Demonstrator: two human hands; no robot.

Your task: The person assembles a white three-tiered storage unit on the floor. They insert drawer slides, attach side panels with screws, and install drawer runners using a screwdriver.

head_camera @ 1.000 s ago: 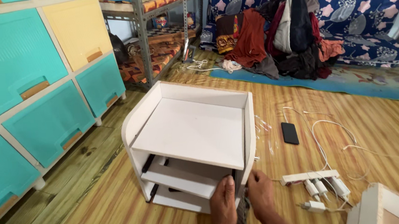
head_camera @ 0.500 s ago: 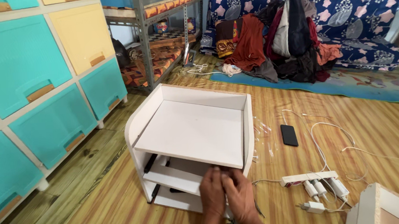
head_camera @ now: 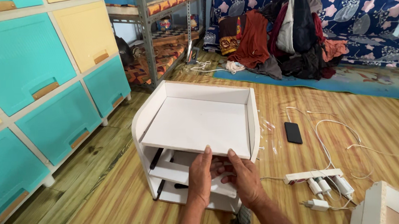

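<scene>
White shelf unit (head_camera: 195,126): both hands' fingers (head_camera: 206,152) touching top shelf front edge; floor mat (head_camera: 122,204) around.

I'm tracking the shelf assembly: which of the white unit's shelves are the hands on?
The top shelf: the left hand and right hand touch its front edge, in front of the middle shelf below it.
</scene>
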